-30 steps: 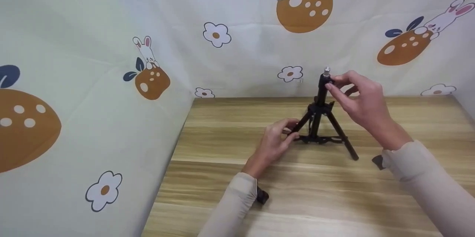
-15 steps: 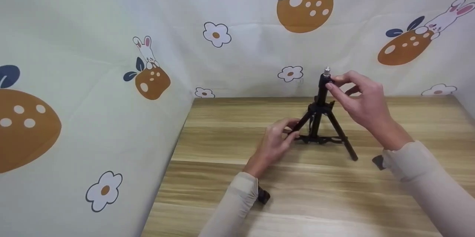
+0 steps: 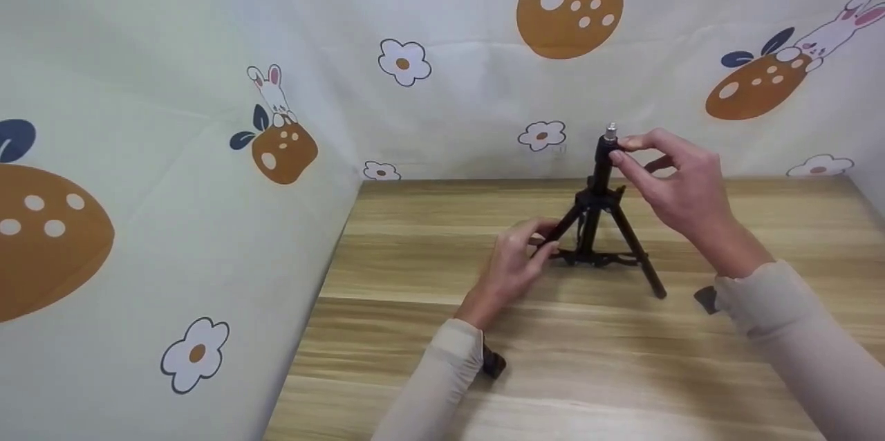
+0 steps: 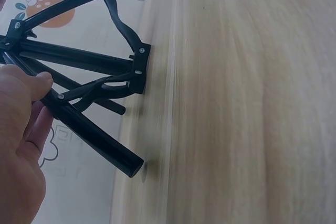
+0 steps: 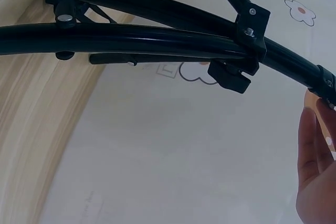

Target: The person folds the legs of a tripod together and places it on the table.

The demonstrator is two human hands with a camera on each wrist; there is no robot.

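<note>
A small black tripod stands upright on the wooden table with its legs spread and a silver screw at its top. My left hand grips its left leg between thumb and fingers; in the left wrist view the thumb lies along that leg, above the leg's lower end. Up at the column's top, my right hand pinches the side of the collar below the screw with thumb and forefinger. The right wrist view shows the tripod's hub and part of my right hand at the right edge.
A pale cloth printed with rabbits, oranges and flowers hangs behind and to the left of the wooden table. The tripod stands near the table's back edge. Dark wrist cameras show beside both cuffs.
Both hands keep their holds on the tripod. The whole head view has shifted very slightly; otherwise the tripod stands as before.
</note>
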